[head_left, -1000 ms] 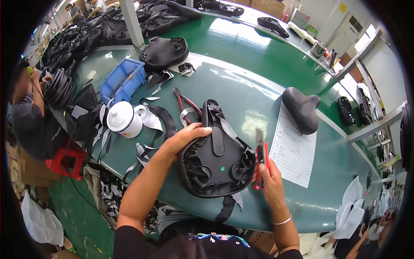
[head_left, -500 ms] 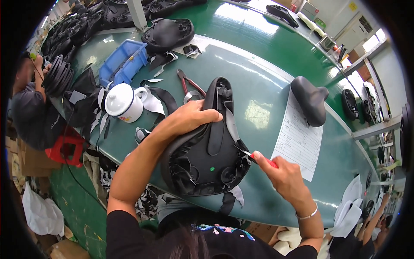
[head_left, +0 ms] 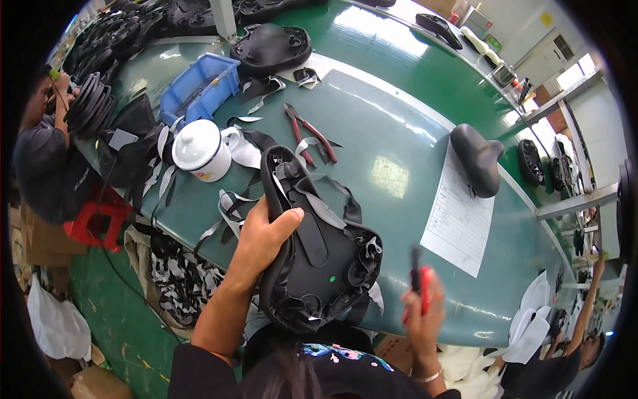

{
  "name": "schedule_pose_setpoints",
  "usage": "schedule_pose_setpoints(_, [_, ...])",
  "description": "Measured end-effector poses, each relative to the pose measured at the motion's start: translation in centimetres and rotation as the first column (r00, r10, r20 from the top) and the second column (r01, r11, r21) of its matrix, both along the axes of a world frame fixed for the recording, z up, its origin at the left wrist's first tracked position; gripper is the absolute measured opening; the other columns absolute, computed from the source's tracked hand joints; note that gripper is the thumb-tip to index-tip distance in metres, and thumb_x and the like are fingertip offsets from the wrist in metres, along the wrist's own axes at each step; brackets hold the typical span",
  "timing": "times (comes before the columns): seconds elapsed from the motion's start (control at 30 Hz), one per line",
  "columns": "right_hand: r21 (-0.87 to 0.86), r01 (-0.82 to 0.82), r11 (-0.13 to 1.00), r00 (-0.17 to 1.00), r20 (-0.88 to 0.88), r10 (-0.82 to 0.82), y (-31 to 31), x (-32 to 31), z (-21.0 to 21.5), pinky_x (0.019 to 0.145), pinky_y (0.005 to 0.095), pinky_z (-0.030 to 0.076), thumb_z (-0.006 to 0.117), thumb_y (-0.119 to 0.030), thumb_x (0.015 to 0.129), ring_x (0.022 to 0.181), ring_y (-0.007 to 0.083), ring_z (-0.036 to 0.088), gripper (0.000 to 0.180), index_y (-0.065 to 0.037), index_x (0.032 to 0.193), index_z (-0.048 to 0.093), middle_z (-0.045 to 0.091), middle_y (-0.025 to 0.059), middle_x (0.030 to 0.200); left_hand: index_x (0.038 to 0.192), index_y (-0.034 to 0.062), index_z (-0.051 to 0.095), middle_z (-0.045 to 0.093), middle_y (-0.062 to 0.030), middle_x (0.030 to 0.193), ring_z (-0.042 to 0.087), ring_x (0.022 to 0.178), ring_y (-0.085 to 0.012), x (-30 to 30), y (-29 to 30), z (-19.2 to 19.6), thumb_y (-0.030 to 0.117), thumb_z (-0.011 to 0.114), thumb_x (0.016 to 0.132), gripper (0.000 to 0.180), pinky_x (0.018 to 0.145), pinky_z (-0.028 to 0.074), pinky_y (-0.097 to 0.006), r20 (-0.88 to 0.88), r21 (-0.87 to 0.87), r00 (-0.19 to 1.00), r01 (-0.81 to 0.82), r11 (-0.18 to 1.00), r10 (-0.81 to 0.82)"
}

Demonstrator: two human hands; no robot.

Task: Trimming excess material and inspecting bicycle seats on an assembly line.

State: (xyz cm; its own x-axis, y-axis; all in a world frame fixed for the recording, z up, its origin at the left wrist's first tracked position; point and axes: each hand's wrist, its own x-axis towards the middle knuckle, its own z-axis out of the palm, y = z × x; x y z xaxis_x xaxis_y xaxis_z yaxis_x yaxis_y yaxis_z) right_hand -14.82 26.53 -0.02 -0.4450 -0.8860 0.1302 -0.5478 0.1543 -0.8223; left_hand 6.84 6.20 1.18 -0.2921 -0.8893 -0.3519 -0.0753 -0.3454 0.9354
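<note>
A black bicycle saddle (head_left: 339, 256) lies underside up near the table's front edge, its narrow nose pointing away from me. My left hand (head_left: 262, 233) is closed on its left side, thumb on top and the other fingers mostly hidden beneath. Gathered black cover material lines the saddle's rim, and a loose grey-black strip (head_left: 327, 214) of it hangs across the right side. To the right of the saddle and apart from it, my right hand (head_left: 425, 312) is closed round a red-handled knife (head_left: 424, 286). Motion blurs the knife, and its dark end points away from me.
Red-handled pliers (head_left: 307, 133) lie beyond the saddle. Left are a white lidded mug (head_left: 201, 151), a blue bin (head_left: 199, 86) and fabric scraps. A finished saddle (head_left: 477, 161) rests on a printed sheet (head_left: 458, 226) at right. Another person (head_left: 50, 146) works at far left.
My right hand has drawn the knife away from the saddle's edge, toward me. The saddle has turned and come nearer with my left hand, and a cover strip now hangs loose on its right.
</note>
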Motion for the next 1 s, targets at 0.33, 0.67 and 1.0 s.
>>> schedule_pose_setpoints(0.33, [-0.108,0.110,0.988,0.640,0.768,0.013,-8.7,-5.2,0.4,0.056,0.0212,0.045,0.064,-0.001,0.077,0.060,0.0100,0.053,0.047,-0.001,0.121,0.050,0.060,0.0060,0.087,0.120,-0.0022,0.040,0.037,-0.0208,0.124,0.042,0.112,-0.0339,3.0,2.8,-5.1,0.013,0.074,0.069,0.063,0.099,0.032,-0.042,0.410,-0.707,0.793,-0.037,0.707,0.451])
schedule_pose_setpoints(0.67, [-0.027,-0.237,0.971,0.963,0.122,0.238,-5.9,-2.8,2.9,0.056,0.0240,0.047,0.067,-0.003,0.080,0.061,0.0113,0.057,0.050,-0.001,0.127,0.049,0.065,0.0075,0.085,0.066,0.0087,0.054,0.049,-0.0021,0.062,0.047,0.070,-0.0219,-6.9,-0.1,-1.7,0.013,0.065,0.071,0.012,0.068,0.032,-0.036,0.571,-0.741,0.790,0.613,0.274,-0.224])
schedule_pose_setpoints(1.0, [0.231,-0.277,0.933,0.741,-0.566,0.360,-2.8,-1.9,2.0,0.043,0.0339,0.038,0.067,-0.014,0.080,0.047,0.0207,0.051,0.057,-0.020,0.134,0.050,0.049,0.0044,0.058,0.071,0.0076,0.060,0.060,-0.0013,0.073,0.047,0.068,-0.0134,-6.6,0.1,2.2,0.025,0.056,0.088,0.025,0.067,0.036,-0.026,-0.175,-0.126,0.970,0.146,0.981,-0.166])
